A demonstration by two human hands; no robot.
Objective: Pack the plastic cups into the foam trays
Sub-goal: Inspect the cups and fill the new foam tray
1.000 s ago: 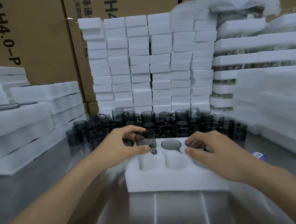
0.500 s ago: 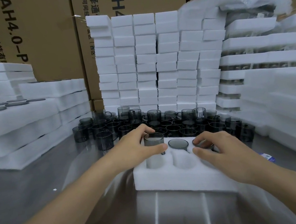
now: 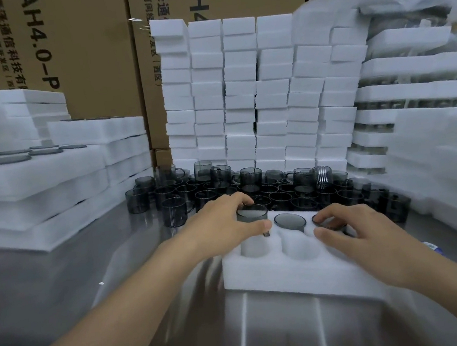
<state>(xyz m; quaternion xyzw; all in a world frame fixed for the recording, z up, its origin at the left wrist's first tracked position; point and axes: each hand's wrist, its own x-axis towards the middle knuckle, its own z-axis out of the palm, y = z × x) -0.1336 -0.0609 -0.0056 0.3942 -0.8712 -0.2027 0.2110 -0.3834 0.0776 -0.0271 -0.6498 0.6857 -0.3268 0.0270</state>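
A smoky grey plastic cup (image 3: 252, 217) is gripped by the left hand (image 3: 224, 226) over the white foam tray (image 3: 297, 272), and another smoky grey cup (image 3: 329, 222) is pinched by the right hand (image 3: 360, 232); if tilted, either could jam at its pocket

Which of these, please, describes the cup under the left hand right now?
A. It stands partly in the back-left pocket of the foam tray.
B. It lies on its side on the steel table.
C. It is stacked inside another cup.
A: the left hand grips the cup upright, its lower part already in the foam tray pocket.
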